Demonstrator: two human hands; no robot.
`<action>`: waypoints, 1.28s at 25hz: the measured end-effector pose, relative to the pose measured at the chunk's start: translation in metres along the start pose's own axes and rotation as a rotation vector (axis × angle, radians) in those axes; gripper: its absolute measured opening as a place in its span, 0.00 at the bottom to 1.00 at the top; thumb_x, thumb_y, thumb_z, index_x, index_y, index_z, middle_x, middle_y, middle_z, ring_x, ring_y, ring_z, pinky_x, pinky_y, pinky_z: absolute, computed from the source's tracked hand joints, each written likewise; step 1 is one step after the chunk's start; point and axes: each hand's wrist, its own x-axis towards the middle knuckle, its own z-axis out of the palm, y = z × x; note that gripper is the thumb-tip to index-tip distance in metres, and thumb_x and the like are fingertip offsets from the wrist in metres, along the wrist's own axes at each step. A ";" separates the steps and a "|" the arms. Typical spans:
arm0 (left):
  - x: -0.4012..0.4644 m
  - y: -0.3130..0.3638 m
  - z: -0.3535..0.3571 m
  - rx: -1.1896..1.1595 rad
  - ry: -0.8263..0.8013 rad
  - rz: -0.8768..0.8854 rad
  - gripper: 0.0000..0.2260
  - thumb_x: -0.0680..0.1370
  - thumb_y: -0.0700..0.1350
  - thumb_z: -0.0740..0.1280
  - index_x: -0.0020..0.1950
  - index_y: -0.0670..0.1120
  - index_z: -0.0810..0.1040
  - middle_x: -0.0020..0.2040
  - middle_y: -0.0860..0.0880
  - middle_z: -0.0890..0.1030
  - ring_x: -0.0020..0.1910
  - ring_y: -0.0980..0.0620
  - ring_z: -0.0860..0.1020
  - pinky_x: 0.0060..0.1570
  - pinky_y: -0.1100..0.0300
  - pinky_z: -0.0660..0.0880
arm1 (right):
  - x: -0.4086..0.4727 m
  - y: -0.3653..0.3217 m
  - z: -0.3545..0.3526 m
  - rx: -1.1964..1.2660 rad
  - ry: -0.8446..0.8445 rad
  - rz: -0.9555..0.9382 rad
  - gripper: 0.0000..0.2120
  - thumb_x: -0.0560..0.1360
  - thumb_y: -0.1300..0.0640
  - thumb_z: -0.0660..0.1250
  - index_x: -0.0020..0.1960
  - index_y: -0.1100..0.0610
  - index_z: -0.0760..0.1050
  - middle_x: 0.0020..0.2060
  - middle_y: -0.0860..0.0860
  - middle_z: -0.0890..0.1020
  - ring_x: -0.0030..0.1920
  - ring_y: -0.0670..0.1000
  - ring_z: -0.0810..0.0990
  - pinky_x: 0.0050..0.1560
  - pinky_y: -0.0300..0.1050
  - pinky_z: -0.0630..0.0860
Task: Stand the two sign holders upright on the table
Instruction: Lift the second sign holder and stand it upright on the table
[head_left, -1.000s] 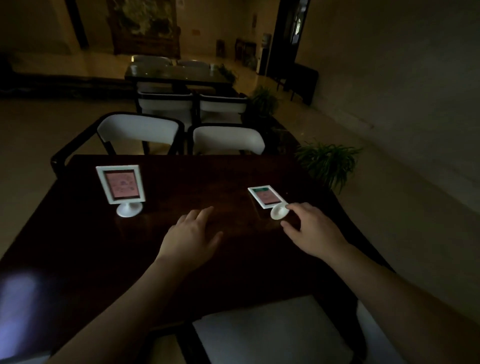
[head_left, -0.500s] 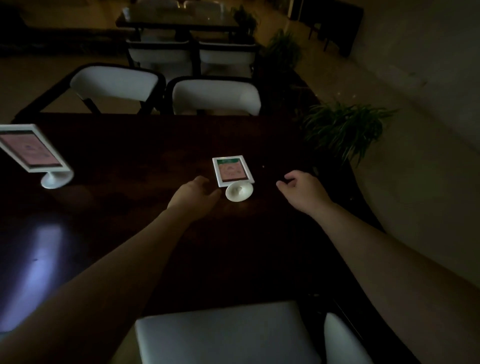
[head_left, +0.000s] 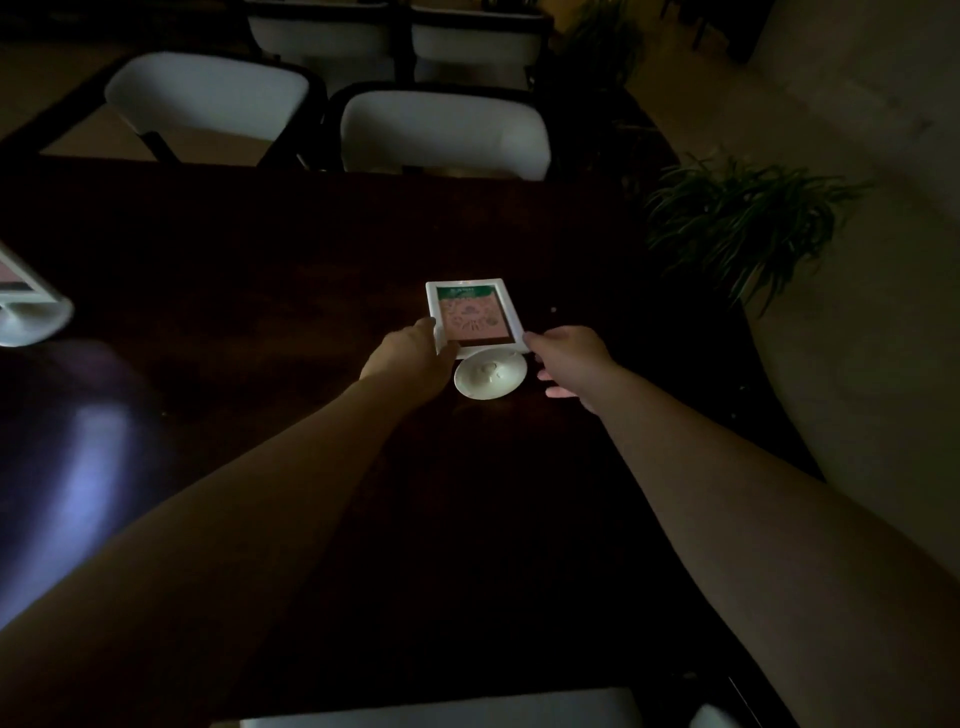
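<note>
A white sign holder (head_left: 471, 317) with a pink and green card lies on the dark table (head_left: 260, 249), its round foot (head_left: 489, 373) turned toward me. My left hand (head_left: 410, 356) grips the frame's lower left edge. My right hand (head_left: 569, 358) touches the frame's lower right corner, fingers spread beside the foot. A second sign holder (head_left: 26, 306) stands upright at the far left edge of the view, mostly cut off.
Two white-backed chairs (head_left: 441, 132) stand along the table's far side, with more chairs behind them. A potted green plant (head_left: 737, 218) sits on the floor to the right of the table. A white chair seat (head_left: 441, 712) is below me.
Both hands have closed in on the lying sign holder, the left now gripping its frame and the right at its corner. The view has dropped and shifted right, pushing the upright holder to the left edge.
</note>
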 end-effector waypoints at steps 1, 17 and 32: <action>0.003 0.000 0.004 -0.030 -0.004 0.000 0.16 0.82 0.51 0.61 0.67 0.45 0.71 0.53 0.45 0.81 0.40 0.51 0.79 0.31 0.56 0.72 | 0.004 -0.002 0.004 0.048 -0.027 0.031 0.13 0.79 0.49 0.67 0.58 0.57 0.78 0.52 0.55 0.83 0.50 0.53 0.82 0.46 0.52 0.82; -0.021 -0.030 -0.015 -0.328 0.346 0.175 0.26 0.75 0.43 0.75 0.70 0.48 0.69 0.61 0.47 0.81 0.54 0.53 0.80 0.47 0.65 0.76 | -0.017 -0.023 0.038 0.179 0.045 -0.139 0.15 0.78 0.65 0.67 0.62 0.54 0.72 0.50 0.55 0.83 0.48 0.53 0.85 0.48 0.51 0.84; -0.041 -0.063 0.012 -0.256 0.408 0.239 0.22 0.78 0.46 0.71 0.67 0.50 0.64 0.61 0.47 0.81 0.57 0.46 0.80 0.50 0.46 0.80 | -0.014 0.020 0.076 0.154 0.122 -0.249 0.14 0.75 0.58 0.72 0.57 0.51 0.71 0.52 0.51 0.84 0.49 0.48 0.83 0.51 0.57 0.82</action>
